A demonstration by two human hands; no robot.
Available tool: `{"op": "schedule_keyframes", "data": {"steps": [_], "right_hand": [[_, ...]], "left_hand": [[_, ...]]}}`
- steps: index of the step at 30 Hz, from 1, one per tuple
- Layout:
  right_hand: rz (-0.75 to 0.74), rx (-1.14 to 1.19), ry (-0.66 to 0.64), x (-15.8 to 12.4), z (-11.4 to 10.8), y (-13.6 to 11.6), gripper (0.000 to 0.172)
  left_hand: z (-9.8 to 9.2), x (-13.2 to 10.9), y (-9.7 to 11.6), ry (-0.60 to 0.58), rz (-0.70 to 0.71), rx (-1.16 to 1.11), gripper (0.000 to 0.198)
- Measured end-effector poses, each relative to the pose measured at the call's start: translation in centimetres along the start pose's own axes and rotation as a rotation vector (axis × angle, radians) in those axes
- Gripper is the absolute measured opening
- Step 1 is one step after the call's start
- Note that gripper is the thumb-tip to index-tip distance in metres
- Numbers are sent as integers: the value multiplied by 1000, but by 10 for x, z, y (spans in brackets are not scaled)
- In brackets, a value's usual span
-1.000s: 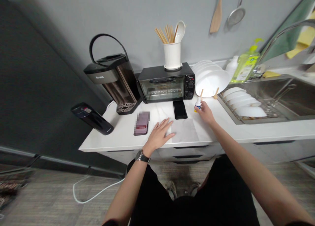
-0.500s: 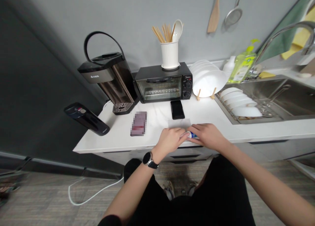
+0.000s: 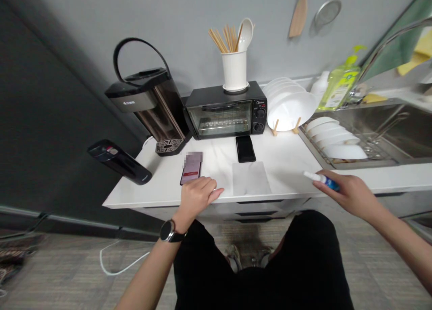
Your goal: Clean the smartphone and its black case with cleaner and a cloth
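Note:
My right hand (image 3: 344, 190), at the counter's front edge to the right, is closed round a small blue-and-white tube (image 3: 326, 182). The tube's white tip points left and slightly up; its kind does not show clearly. My left hand (image 3: 198, 194), with a watch on the wrist, is at the front edge with curled fingers and the thumb out to the right. What those fingers hold, if anything, is hidden. Just beyond them lies a phone with a lit pinkish screen (image 3: 193, 166). A translucent whitish sheet (image 3: 250, 178) lies flat between my hands.
A black phone (image 3: 245, 149) lies behind the sheet. Along the wall stand a water dispenser (image 3: 151, 112), a toaster oven (image 3: 224, 116) with a utensil holder (image 3: 235, 69) on top, and racked white plates (image 3: 286, 110). A dark bottle (image 3: 119, 161) is at left, a sink (image 3: 401, 134) at right.
My hands, together at the tube before, have moved apart: the left toward the pinkish phone, the right toward the sink with the tube. The tube's white tip and the whole sheet now show.

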State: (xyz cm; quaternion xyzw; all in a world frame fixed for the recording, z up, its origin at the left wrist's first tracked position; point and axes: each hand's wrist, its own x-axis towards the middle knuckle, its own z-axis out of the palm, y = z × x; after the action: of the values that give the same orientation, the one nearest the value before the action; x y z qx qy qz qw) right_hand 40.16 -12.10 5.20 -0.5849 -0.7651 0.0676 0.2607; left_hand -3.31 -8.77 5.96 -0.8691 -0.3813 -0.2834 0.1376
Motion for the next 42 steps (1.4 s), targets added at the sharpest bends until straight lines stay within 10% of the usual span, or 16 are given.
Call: {"op": "schedule_keyframes", "data": {"steps": [5, 17, 34, 42], "right_hand": [[94, 419, -121, 13, 8, 8, 41], [221, 1405, 16, 127, 98, -21, 38], [115, 817, 50, 106, 110, -28, 44], [132, 1416, 108, 82, 84, -86, 54]], "left_hand": [[27, -2, -8, -185, -97, -166, 33], [113, 70, -59, -193, -508, -447, 23], [98, 43, -17, -256, -245, -50, 28], [100, 42, -18, -239, -272, -60, 22]]}}
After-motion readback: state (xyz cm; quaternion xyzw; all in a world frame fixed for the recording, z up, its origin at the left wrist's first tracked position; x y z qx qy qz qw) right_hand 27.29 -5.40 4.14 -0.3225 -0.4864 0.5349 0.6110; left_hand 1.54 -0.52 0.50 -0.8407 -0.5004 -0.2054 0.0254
